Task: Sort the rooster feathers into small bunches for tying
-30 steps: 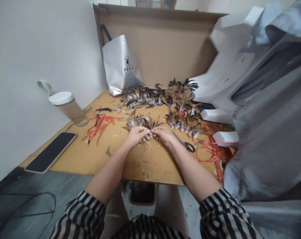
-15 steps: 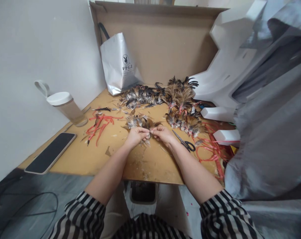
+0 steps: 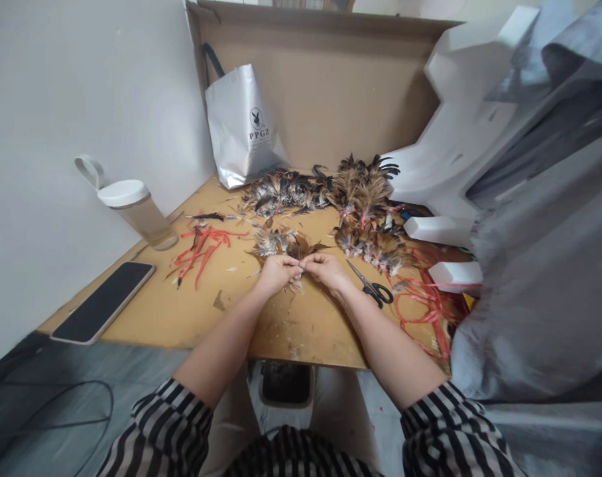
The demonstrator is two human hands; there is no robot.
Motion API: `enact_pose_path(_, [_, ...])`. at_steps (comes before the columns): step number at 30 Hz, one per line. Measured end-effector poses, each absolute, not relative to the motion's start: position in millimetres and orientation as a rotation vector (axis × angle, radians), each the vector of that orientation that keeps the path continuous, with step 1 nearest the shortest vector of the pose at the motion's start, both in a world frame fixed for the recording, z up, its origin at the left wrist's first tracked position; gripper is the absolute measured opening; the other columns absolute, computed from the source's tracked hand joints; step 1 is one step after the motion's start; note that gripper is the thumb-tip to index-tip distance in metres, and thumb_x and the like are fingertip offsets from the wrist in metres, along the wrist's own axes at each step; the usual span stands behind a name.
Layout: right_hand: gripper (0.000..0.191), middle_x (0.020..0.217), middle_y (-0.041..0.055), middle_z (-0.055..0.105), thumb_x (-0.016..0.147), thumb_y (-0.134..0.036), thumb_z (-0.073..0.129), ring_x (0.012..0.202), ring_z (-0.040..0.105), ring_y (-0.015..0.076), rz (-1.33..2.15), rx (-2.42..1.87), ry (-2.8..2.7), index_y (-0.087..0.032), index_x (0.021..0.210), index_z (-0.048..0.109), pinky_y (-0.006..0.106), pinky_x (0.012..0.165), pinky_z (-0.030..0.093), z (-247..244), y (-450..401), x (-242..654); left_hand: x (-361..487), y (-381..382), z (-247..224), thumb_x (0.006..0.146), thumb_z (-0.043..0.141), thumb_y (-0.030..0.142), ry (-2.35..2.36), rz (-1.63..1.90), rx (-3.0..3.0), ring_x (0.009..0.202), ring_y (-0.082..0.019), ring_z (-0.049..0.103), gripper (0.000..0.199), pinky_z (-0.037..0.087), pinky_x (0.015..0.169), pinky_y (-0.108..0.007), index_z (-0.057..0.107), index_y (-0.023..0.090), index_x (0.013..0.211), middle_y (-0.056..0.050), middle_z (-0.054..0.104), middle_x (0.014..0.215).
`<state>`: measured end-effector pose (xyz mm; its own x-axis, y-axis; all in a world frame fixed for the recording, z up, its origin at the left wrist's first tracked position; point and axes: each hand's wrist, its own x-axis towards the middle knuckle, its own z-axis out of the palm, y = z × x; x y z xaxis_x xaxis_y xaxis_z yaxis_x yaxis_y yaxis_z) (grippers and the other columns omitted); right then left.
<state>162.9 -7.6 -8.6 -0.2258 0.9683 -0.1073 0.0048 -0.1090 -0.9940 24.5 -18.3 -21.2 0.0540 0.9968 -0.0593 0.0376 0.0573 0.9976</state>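
My left hand [image 3: 279,273] and my right hand [image 3: 325,270] meet over the near middle of the table, fingertips pinched together. Between them they grip the base of a feather bunch whose brown tips [image 3: 315,248] stick out beyond the fingers; its lower part is mostly hidden. Just behind the hands lies a small pile of grey and brown feathers [image 3: 276,240]. To the right of my right hand rest black-handled scissors [image 3: 375,288], their blades pointing away to the left.
Feather heaps [image 3: 288,192] and tied brown bunches [image 3: 361,185] lie at the back. Red strips [image 3: 204,248] are at left, more red ribbon [image 3: 425,305] at right. A phone [image 3: 105,301], a lidded cup [image 3: 144,215] and a silver bag [image 3: 244,132] stand around. White foam pieces [image 3: 455,275] edge the right.
The whole view has shifted slightly. Both hands stay pinched together in the same place, with only small finger movement.
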Motion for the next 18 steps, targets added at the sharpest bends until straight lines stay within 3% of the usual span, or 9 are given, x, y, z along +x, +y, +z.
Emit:
enact_pose_path(9, [0.033, 0.048, -0.0040, 0.055, 0.058, -0.036, 0.065, 0.031, 0.027, 0.0021, 1.594, -1.083, -1.305, -0.013, 0.081, 0.065, 0.019, 0.034, 0.013, -9, -2, 172, 21, -18, -27, 0.057, 0.072, 0.022, 1.179, 1.063, 1.273, 0.045, -0.008, 0.053, 0.017, 0.044, 0.048, -0.020, 0.066, 0.010, 0.067, -0.003, 0.060, 0.052])
enact_pose_path(18, [0.018, 0.055, -0.0006, 0.061, 0.062, -0.026, 0.063, 0.037, 0.039, 0.0036, 1.548, -1.183, -1.438, -0.014, 0.075, 0.065, 0.016, 0.034, 0.025, -10, 3, 182, 17, -17, -24, 0.054, 0.075, 0.027, 1.127, 1.044, 1.302, 0.047, -0.008, 0.054, 0.024, 0.044, 0.048, -0.020, 0.064, 0.010, 0.068, -0.003, 0.062, 0.054])
